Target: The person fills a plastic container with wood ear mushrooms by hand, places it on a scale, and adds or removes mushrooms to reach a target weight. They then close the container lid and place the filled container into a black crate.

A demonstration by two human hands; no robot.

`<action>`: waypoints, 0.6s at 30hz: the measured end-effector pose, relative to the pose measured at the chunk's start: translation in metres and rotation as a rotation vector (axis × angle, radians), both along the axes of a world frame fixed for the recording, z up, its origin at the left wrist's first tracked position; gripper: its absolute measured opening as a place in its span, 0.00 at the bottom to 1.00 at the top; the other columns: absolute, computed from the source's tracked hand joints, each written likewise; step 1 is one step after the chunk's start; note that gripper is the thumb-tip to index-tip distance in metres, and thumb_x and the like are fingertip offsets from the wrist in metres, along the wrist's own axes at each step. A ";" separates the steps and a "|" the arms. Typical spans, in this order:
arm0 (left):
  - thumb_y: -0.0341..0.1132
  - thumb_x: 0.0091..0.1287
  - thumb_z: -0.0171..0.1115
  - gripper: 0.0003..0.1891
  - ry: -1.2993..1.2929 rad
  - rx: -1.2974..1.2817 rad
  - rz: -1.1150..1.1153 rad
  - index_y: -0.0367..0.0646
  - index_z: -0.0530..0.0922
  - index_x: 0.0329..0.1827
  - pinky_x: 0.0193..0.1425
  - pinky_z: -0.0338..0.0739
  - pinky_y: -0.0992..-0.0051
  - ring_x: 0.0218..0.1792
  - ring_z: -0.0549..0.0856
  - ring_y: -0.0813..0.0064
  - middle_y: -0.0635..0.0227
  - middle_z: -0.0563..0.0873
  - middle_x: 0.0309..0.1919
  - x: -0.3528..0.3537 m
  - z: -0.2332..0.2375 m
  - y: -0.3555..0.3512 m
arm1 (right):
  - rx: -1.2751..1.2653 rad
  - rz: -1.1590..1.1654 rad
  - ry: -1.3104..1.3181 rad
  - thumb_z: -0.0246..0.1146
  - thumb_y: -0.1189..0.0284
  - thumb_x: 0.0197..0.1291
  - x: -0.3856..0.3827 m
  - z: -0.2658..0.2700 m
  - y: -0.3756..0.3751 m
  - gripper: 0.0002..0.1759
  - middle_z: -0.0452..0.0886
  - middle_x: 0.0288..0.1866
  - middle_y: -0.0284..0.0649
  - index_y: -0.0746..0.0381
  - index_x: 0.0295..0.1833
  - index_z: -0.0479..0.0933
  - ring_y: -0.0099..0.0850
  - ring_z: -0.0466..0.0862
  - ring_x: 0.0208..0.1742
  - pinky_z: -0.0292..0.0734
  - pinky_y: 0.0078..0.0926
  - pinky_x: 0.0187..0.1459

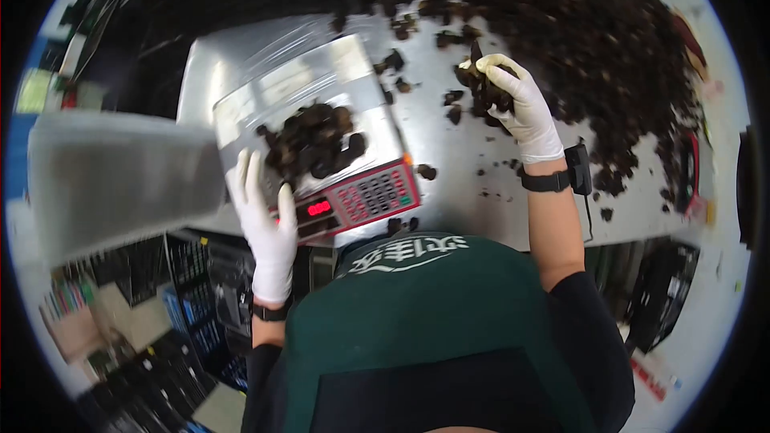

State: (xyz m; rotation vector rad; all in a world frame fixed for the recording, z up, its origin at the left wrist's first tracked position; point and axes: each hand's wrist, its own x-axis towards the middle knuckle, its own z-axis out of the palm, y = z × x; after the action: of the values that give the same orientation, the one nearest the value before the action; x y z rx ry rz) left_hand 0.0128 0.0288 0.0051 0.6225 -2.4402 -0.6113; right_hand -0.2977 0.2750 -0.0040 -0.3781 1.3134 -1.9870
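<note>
My right hand (525,108), in a white glove, is closed around a small clump of dark brown mushroom-like pieces (491,96) above the metal table. My left hand (266,220), also gloved, has its fingers spread at the near left corner of a digital scale (365,124). It holds nothing. On the scale's pan sits a pile of the same dark pieces (313,140), close to my left fingertips. The scale's red panel (373,196) has a keypad and a lit red display.
A large heap of dark pieces (593,40) covers the table's far right, with loose ones scattered around it. A translucent plastic bin (120,184) stands left of the scale. Black crates (192,297) are below the table at left. A red-handled object (691,168) lies at right.
</note>
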 end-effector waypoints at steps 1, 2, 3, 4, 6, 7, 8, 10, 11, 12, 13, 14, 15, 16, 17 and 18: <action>0.23 0.63 0.63 0.31 0.004 -0.007 0.032 0.37 0.69 0.72 0.76 0.63 0.57 0.71 0.70 0.47 0.48 0.71 0.71 0.002 0.002 -0.002 | 0.011 0.071 0.077 0.63 0.71 0.67 0.014 0.014 -0.024 0.09 0.88 0.49 0.43 0.65 0.48 0.82 0.23 0.86 0.44 0.80 0.17 0.43; 0.22 0.63 0.63 0.31 0.010 -0.013 0.058 0.37 0.70 0.72 0.76 0.63 0.57 0.71 0.71 0.48 0.48 0.71 0.71 0.004 0.004 -0.002 | 0.020 0.135 0.158 0.64 0.71 0.67 0.028 0.027 -0.047 0.09 0.88 0.49 0.43 0.65 0.48 0.82 0.24 0.86 0.45 0.80 0.19 0.47; 0.20 0.66 0.59 0.29 -0.036 -0.058 0.082 0.34 0.68 0.73 0.76 0.64 0.62 0.73 0.70 0.53 0.50 0.70 0.72 0.006 0.010 -0.001 | 0.075 0.193 0.242 0.65 0.71 0.66 0.039 0.036 -0.068 0.10 0.88 0.48 0.42 0.66 0.47 0.83 0.23 0.85 0.47 0.79 0.23 0.54; 0.21 0.66 0.59 0.28 -0.017 -0.060 0.093 0.34 0.69 0.72 0.76 0.64 0.62 0.71 0.72 0.54 0.51 0.71 0.71 0.006 0.011 -0.003 | 0.087 0.261 0.293 0.66 0.71 0.65 0.048 0.038 -0.088 0.10 0.88 0.48 0.39 0.66 0.47 0.84 0.22 0.84 0.48 0.79 0.21 0.54; 0.21 0.65 0.60 0.28 0.033 -0.028 0.102 0.34 0.70 0.71 0.76 0.65 0.63 0.71 0.72 0.54 0.51 0.72 0.70 0.003 0.017 0.000 | 0.058 0.417 0.371 0.65 0.72 0.64 0.065 0.054 -0.117 0.08 0.87 0.48 0.38 0.65 0.46 0.83 0.22 0.83 0.48 0.77 0.20 0.52; 0.21 0.65 0.60 0.28 0.051 -0.067 0.087 0.36 0.71 0.70 0.75 0.65 0.63 0.70 0.73 0.54 0.51 0.74 0.69 0.001 0.021 0.000 | 0.050 0.455 0.410 0.65 0.73 0.64 0.070 0.054 -0.127 0.09 0.87 0.48 0.36 0.65 0.46 0.84 0.22 0.82 0.48 0.77 0.20 0.53; 0.20 0.64 0.61 0.26 0.076 -0.080 0.080 0.38 0.74 0.68 0.73 0.68 0.64 0.67 0.76 0.56 0.53 0.76 0.65 -0.002 0.025 0.000 | 0.032 0.502 0.416 0.66 0.73 0.63 0.074 0.052 -0.138 0.09 0.86 0.47 0.35 0.64 0.47 0.84 0.21 0.82 0.47 0.77 0.21 0.53; 0.20 0.63 0.63 0.22 0.163 -0.028 0.036 0.40 0.78 0.62 0.70 0.71 0.65 0.62 0.79 0.58 0.55 0.80 0.60 -0.009 0.029 0.001 | -0.005 0.544 0.421 0.66 0.73 0.63 0.083 0.053 -0.149 0.09 0.86 0.46 0.34 0.64 0.47 0.84 0.20 0.82 0.46 0.77 0.20 0.52; 0.20 0.63 0.64 0.19 0.179 -0.052 0.038 0.41 0.81 0.57 0.67 0.73 0.66 0.59 0.81 0.60 0.57 0.82 0.56 -0.014 0.032 0.002 | -0.003 0.553 0.439 0.66 0.73 0.63 0.085 0.051 -0.153 0.09 0.86 0.45 0.33 0.64 0.47 0.84 0.20 0.82 0.46 0.77 0.21 0.51; 0.21 0.62 0.65 0.17 0.188 -0.054 0.055 0.41 0.82 0.55 0.65 0.74 0.67 0.57 0.82 0.61 0.59 0.84 0.53 -0.020 0.036 0.004 | 0.002 0.561 0.456 0.66 0.73 0.63 0.087 0.047 -0.156 0.09 0.85 0.45 0.33 0.63 0.47 0.83 0.19 0.82 0.46 0.77 0.21 0.51; 0.22 0.62 0.67 0.16 0.210 -0.055 0.040 0.41 0.82 0.53 0.63 0.75 0.67 0.54 0.83 0.61 0.59 0.85 0.51 -0.026 0.037 0.003 | 0.008 0.566 0.473 0.66 0.73 0.63 0.089 0.045 -0.158 0.09 0.85 0.44 0.32 0.63 0.48 0.83 0.19 0.82 0.46 0.78 0.21 0.51; 0.23 0.61 0.69 0.15 0.232 -0.056 0.022 0.42 0.83 0.52 0.61 0.76 0.67 0.52 0.84 0.62 0.60 0.85 0.49 -0.031 0.037 0.002 | 0.029 0.572 0.522 0.66 0.73 0.63 0.090 0.043 -0.160 0.09 0.85 0.44 0.32 0.62 0.48 0.83 0.19 0.81 0.46 0.77 0.20 0.51; 0.23 0.60 0.70 0.15 0.222 -0.068 0.027 0.42 0.83 0.51 0.59 0.77 0.67 0.50 0.85 0.63 0.61 0.86 0.48 -0.036 0.035 0.000 | 0.049 0.575 0.571 0.66 0.73 0.63 0.091 0.042 -0.161 0.09 0.85 0.44 0.31 0.62 0.48 0.83 0.19 0.81 0.46 0.77 0.20 0.51; 0.24 0.60 0.71 0.15 0.211 -0.081 0.029 0.41 0.83 0.50 0.57 0.77 0.68 0.48 0.85 0.63 0.61 0.87 0.46 -0.041 0.033 -0.002 | 0.069 0.574 0.619 0.66 0.73 0.63 0.092 0.041 -0.161 0.09 0.84 0.43 0.31 0.62 0.48 0.82 0.19 0.81 0.46 0.77 0.20 0.51; 0.24 0.59 0.72 0.15 0.200 -0.094 0.027 0.41 0.84 0.49 0.55 0.78 0.68 0.46 0.86 0.64 0.62 0.87 0.44 -0.045 0.030 -0.005 | 0.066 0.576 0.658 0.65 0.74 0.62 0.093 0.040 -0.161 0.09 0.83 0.45 0.30 0.61 0.47 0.80 0.19 0.80 0.47 0.76 0.20 0.52; 0.24 0.58 0.73 0.15 0.195 -0.061 0.026 0.41 0.84 0.48 0.53 0.79 0.69 0.45 0.86 0.65 0.63 0.88 0.43 -0.047 0.027 -0.007 | 0.060 0.583 0.688 0.65 0.74 0.62 0.094 0.038 -0.162 0.09 0.83 0.45 0.31 0.62 0.47 0.80 0.20 0.80 0.48 0.76 0.21 0.53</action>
State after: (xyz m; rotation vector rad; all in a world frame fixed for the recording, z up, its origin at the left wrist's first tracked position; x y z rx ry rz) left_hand -0.0347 0.0213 0.0323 0.5427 -2.2572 -0.5575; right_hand -0.2036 0.1125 0.0338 -1.3337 1.4287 -1.3537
